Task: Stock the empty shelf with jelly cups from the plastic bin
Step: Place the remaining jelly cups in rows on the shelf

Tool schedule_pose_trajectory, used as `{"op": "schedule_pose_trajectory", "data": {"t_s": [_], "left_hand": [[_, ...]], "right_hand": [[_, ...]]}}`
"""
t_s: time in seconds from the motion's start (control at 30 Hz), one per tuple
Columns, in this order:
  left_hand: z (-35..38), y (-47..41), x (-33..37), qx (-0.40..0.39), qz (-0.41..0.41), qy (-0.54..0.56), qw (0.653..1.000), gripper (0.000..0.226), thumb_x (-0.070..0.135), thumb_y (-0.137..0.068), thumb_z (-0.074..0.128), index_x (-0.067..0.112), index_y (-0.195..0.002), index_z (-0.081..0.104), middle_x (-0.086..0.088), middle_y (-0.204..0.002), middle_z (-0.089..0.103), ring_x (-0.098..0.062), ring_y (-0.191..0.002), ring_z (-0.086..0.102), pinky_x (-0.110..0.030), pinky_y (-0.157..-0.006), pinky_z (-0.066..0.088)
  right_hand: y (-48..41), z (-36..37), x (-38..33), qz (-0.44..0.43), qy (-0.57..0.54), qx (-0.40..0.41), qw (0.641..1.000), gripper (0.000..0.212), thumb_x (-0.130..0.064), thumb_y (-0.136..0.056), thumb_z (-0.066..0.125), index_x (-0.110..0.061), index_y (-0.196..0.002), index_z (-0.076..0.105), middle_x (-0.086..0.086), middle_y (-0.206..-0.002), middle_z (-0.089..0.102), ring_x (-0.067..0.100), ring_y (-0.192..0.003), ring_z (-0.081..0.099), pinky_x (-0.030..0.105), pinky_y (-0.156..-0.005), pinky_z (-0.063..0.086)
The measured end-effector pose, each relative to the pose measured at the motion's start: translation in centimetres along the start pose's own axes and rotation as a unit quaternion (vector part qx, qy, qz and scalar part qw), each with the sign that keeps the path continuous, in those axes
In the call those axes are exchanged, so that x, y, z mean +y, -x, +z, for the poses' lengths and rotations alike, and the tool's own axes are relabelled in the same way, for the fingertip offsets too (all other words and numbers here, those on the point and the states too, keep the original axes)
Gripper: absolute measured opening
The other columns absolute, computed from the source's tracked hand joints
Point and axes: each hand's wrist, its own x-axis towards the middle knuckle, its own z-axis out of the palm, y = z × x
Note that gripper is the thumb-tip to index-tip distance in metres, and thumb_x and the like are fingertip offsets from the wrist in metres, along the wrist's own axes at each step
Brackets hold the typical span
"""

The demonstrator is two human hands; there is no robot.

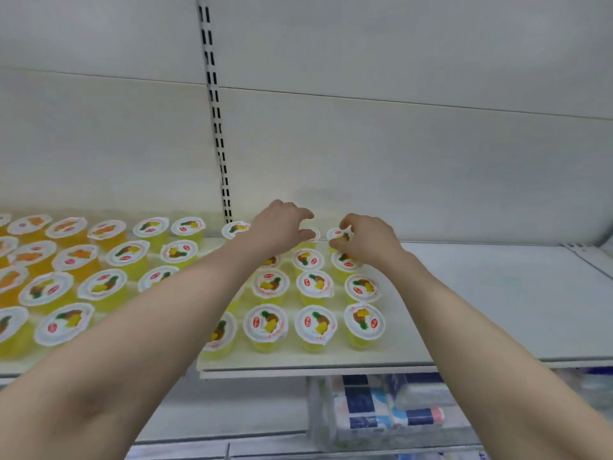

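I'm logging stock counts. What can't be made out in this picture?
Head view only.
Jelly cups under the left forearm: hidden, count unsure.
Back-row cup beneath the left hand: mostly covered by its fingers, grip unclear.
Cups at the left edge: cut off.
Lid print: too blurred to read.

I see left hand (282, 227) curled over back-row jelly cup (316, 235), grip unclear; right hand (366, 242) pinches neighbouring cup (335, 234) on partly stocked shelf (497, 293).
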Motion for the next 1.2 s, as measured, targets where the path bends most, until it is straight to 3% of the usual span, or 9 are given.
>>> {"op": "schedule_pose_trajectory", "data": {"t_s": [0.17,0.43,0.63,0.83,0.97,1.07,1.2], "left_hand": [[0.0,-1.2,0.0,-0.027,0.013,-0.002,1.0,0.047,0.047,-0.092,0.056,0.029,-0.135,0.053,0.001,-0.126,0.063,-0.023,-0.12,0.051,-0.035,-0.093,0.046],[-0.1,-1.6,0.3,-0.077,0.035,-0.037,0.996,0.054,0.041,-0.092,0.06,0.024,-0.142,0.047,0.0,-0.137,0.055,-0.022,-0.125,0.05,-0.032,-0.095,0.04],[0.7,-1.8,0.4,-0.045,0.018,-0.021,0.999,0.046,0.039,-0.093,0.061,0.022,-0.136,0.054,-0.002,-0.131,0.06,-0.023,-0.119,0.053,-0.031,-0.09,0.041],[-0.1,-0.2,-0.1,0.024,0.016,0.023,0.999,0.043,0.043,-0.091,0.061,0.025,-0.13,0.06,-0.002,-0.128,0.06,-0.024,-0.117,0.053,-0.034,-0.092,0.041],[-1.3,1.9,-0.2,0.002,0.054,0.044,0.998,0.033,0.043,-0.089,0.064,0.031,-0.12,0.065,0.005,-0.115,0.063,-0.016,-0.103,0.059,-0.027,-0.078,0.04],[-1.5,3.1,0.3,-0.052,0.064,0.031,0.996,0.037,0.042,-0.089,0.064,0.032,-0.125,0.062,0.008,-0.119,0.063,-0.012,-0.103,0.059,-0.027,-0.081,0.042],[-1.4,4.1,0.5,-0.098,0.057,0.044,0.993,0.035,0.038,-0.09,0.064,0.031,-0.125,0.063,0.008,-0.12,0.064,-0.01,-0.106,0.057,-0.028,-0.086,0.045]], "right_hand": [[-0.9,0.0,0.0,0.016,-0.013,-0.007,1.0,0.039,-0.048,-0.08,0.066,-0.024,-0.111,0.062,-0.001,-0.106,0.066,0.021,-0.097,0.06,0.034,-0.082,0.05],[-1.4,0.5,0.4,0.005,-0.029,0.014,0.999,0.035,-0.046,-0.084,0.066,-0.024,-0.11,0.064,0.0,-0.107,0.067,0.021,-0.099,0.06,0.032,-0.078,0.047],[-1.2,0.6,0.7,-0.001,-0.041,0.021,0.999,0.033,-0.046,-0.083,0.066,-0.025,-0.108,0.064,-0.002,-0.107,0.067,0.02,-0.098,0.06,0.029,-0.074,0.043],[-0.2,-0.6,1.6,-0.03,-0.067,0.046,0.996,0.036,-0.05,-0.087,0.062,-0.023,-0.111,0.063,0.0,-0.11,0.065,0.02,-0.101,0.06,0.036,-0.085,0.049],[1.3,-1.9,1.8,-0.053,-0.077,-0.009,0.996,0.027,-0.048,-0.083,0.067,-0.025,-0.096,0.065,-0.007,-0.097,0.065,0.016,-0.094,0.06,0.035,-0.081,0.051],[2.4,-2.3,1.5,-0.065,-0.058,-0.07,0.994,0.035,-0.052,-0.077,0.071,-0.027,-0.1,0.062,-0.007,-0.099,0.061,0.015,-0.093,0.057,0.033,-0.08,0.049],[3.1,-2.5,1.4,-0.068,-0.044,-0.093,0.992,0.042,-0.051,-0.073,0.075,-0.027,-0.104,0.061,-0.008,-0.1,0.06,0.014,-0.094,0.056,0.032,-0.08,0.049]]}}
